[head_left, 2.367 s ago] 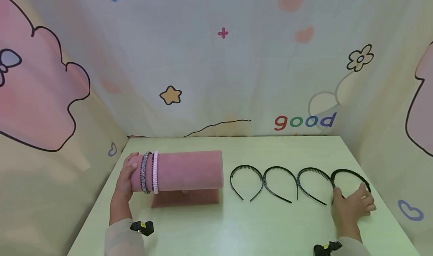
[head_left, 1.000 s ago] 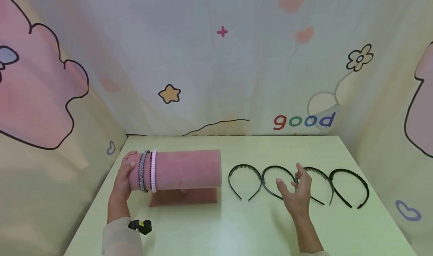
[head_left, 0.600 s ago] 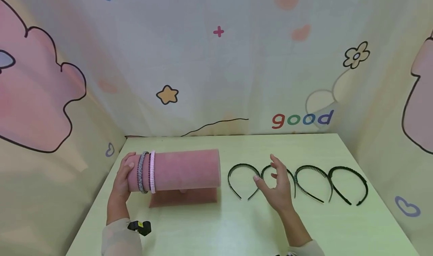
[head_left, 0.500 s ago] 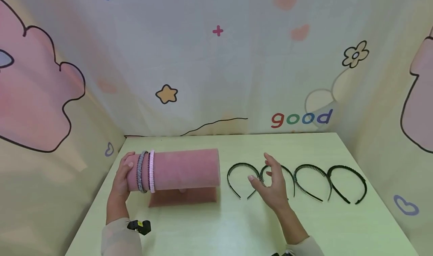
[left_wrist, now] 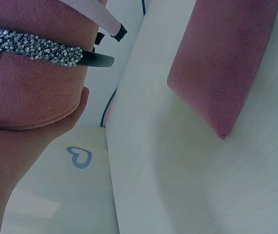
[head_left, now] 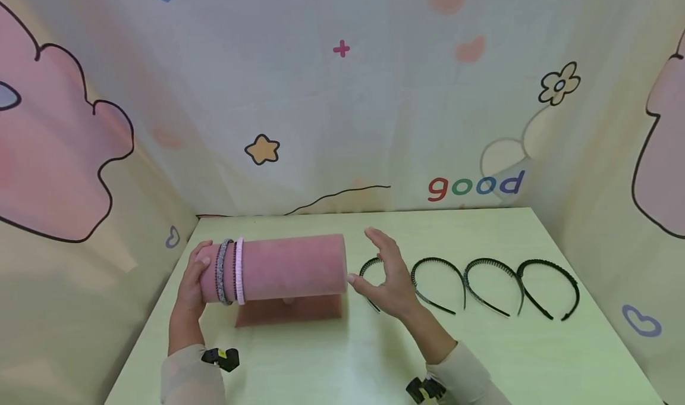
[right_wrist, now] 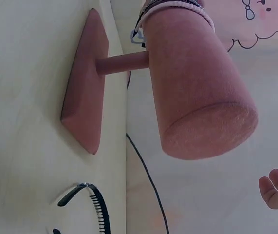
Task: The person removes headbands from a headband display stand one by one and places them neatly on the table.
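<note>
Sleeves: we count two, pale [head_left: 192, 375], both cut off by the bottom edge, with one black device [head_left: 220, 359] at each wrist.
Right hand: we see the right hand [head_left: 395, 283] right of centre, fingers and thumb spread, just beside the roll's right end; the right wrist view cuts it off at its right edge.
Left hand: the left hand [head_left: 191, 283], left of centre, grips the roll's left end; we cannot see the fingertips behind.
Roll: one pink plush roll [head_left: 299, 268], lying level left of centre, on a post over a pink base [head_left: 289, 314].
Bands on roll: we count two, a glittering grey band [head_left: 222, 274] and a pale pink band [head_left: 239, 271], both with dark teeth, near the left end.
Black headbands: four in a row [head_left: 488, 261] across the right half, the leftmost [head_left: 366, 266] partly hidden behind the right hand.
Table: pale, smooth table [head_left: 321, 369] beneath everything.
Backdrop: we see a printed cloth [head_left: 374, 113] behind, its pink shapes cut off at both sides.
</note>
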Demonstrator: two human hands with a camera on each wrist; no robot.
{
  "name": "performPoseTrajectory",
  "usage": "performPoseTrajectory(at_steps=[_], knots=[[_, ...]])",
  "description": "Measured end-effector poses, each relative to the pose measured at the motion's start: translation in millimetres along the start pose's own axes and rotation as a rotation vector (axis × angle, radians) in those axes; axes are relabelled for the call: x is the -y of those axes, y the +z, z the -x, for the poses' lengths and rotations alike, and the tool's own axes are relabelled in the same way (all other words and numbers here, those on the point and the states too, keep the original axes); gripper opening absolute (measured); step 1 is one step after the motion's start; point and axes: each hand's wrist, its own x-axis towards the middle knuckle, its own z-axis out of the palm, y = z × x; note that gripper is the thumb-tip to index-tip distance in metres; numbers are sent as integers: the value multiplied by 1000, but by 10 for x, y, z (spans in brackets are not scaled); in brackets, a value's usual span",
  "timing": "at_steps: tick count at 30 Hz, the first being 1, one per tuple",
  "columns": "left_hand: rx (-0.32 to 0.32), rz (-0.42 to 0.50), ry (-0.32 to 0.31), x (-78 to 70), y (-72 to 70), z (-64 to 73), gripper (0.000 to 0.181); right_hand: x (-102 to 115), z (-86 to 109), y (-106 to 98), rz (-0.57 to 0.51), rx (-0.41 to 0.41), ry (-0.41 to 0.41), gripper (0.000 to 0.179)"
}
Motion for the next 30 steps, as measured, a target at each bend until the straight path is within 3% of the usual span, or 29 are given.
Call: performPoseTrajectory(at_steps=[9, 18, 23, 30], knots=[[4, 5, 14, 36, -46, -32, 45, 56, -277, 291, -45, 84, -40, 70], [-13, 17, -10, 76, -72, -57, 44, -73, -540, 559, -148, 153, 81, 65], [-16, 7, -28, 58, -65, -42, 44, -51, -665, 714, -140, 208, 126, 66], [2, 43, 30, 13, -15, -16, 43, -125, -723, 983, -72, 326, 205, 68]])
